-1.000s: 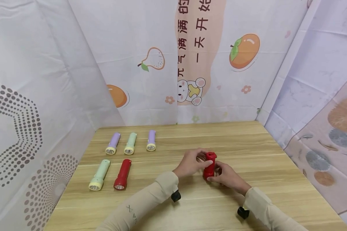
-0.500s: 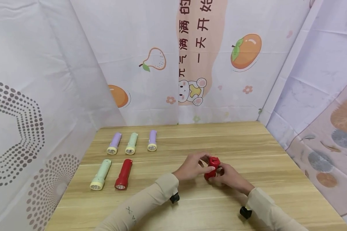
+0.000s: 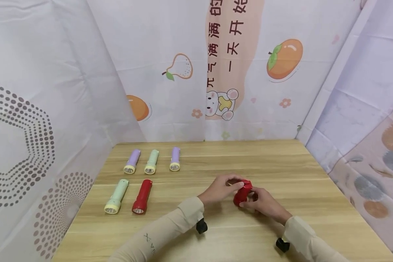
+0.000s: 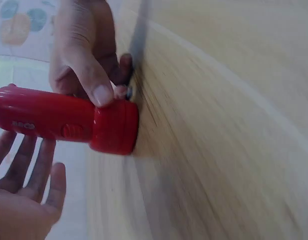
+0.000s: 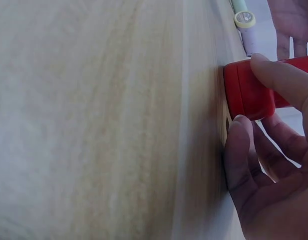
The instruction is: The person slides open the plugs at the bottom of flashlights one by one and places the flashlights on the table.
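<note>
A red flashlight [image 3: 242,194] is held between both hands, its wide lamp end down at the tabletop and its body leaning slightly. My left hand [image 3: 221,188] holds the narrow tail end, thumb near the top; in the left wrist view its fingers [image 4: 41,165] lie along the far side of the body. Low on the flashlight, my right hand [image 3: 266,204] grips the lamp end, with the thumb [image 5: 273,75] pressed on the collar and the other fingers curled beneath. The lens faces the table and is hidden.
To the left lie a second red flashlight [image 3: 142,196] and a large green one [image 3: 117,196]. Behind them are a purple flashlight [image 3: 133,161], a smaller green one [image 3: 152,162] and another purple one [image 3: 175,159]. A printed curtain [image 3: 170,120] borders the wooden table [image 3: 281,156].
The red flashlight in my hands has tilted and turned slightly, and my left thumb has shifted up toward its tail. The head view has swung a little left. The other flashlights stay put.
</note>
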The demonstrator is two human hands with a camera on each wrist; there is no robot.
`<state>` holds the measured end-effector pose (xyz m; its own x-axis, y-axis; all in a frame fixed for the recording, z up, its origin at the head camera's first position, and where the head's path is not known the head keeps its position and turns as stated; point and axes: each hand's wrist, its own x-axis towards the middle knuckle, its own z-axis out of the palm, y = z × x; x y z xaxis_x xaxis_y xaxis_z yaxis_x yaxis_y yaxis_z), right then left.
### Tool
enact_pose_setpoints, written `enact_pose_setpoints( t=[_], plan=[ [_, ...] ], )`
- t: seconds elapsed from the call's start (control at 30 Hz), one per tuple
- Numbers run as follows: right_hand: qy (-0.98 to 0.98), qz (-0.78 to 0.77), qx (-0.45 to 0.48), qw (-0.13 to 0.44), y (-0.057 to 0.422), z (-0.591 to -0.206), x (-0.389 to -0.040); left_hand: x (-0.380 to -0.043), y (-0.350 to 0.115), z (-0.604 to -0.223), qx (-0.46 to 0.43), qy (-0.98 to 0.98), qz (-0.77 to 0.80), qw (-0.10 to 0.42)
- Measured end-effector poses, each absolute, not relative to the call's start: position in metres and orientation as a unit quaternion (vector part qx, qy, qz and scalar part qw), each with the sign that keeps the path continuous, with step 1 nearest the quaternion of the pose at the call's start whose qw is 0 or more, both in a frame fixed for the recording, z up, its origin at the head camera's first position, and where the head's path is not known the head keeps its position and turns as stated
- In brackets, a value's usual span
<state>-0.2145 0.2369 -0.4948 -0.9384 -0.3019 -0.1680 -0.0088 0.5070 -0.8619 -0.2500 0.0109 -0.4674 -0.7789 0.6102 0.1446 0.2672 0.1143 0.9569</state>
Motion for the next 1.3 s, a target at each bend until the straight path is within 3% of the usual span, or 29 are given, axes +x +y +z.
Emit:
enact_pose_setpoints(
  t=[0.13,0.43,0.77,1.3],
  plan=[
    [0.854,-0.490,-0.082,0.152,0.237,-0.497,-0.215,-0.249,0.013,-0.467,0.249,0.706,0.636,0.186],
    [0.852,-0.493,-0.079,0.158,0.236,-0.497,-0.216,-0.251,0.014,-0.465,0.214,0.694,0.653,0.215],
    [0.849,-0.497,-0.082,0.164,0.236,-0.494,-0.213,-0.255,0.016,-0.462,0.216,0.703,0.640,0.224],
    [0.844,-0.502,-0.091,0.165,0.234,-0.492,-0.215,-0.253,0.018,-0.454,0.215,0.730,0.618,0.196]
  ],
)
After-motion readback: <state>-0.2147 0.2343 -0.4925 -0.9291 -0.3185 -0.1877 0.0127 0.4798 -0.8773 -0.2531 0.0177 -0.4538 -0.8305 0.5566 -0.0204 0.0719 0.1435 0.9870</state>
